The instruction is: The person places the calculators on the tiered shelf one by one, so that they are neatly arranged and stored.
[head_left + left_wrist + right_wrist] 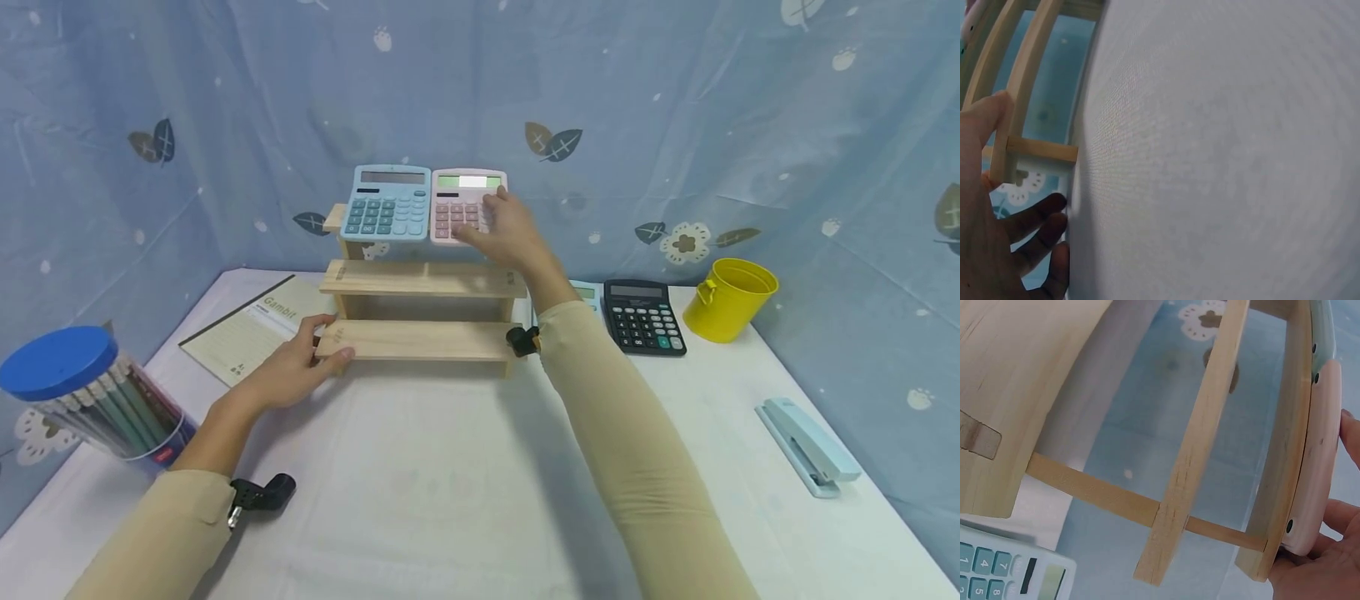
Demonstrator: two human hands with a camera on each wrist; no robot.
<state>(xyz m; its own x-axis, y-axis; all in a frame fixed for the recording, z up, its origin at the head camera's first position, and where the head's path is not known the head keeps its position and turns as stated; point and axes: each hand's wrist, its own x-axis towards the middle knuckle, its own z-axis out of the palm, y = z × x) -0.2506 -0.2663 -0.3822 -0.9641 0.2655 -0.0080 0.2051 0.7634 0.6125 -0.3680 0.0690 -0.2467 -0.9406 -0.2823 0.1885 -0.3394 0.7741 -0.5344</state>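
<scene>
A three-tier wooden stand [420,340] sits on the table. On its top tier a blue calculator [386,202] and a pink calculator [453,196] lean back side by side. My right hand [512,233] holds the pink calculator by its right side, with fingertips over the keys and near the display. From the right wrist view, the pink calculator's edge [1317,462] rests against the top tier. At the lowest tier's left end, my left hand [291,379] grips the board, its thumb on top; the other fingers spread beside the stand in the left wrist view.
Right of the stand lie a partly hidden light-blue calculator [587,293] and a black calculator [643,317]. Beyond them are a yellow bucket [729,300] and a light-blue stapler [808,446]. At left are a notepad [255,329] and a blue-lidded pencil tub [105,400].
</scene>
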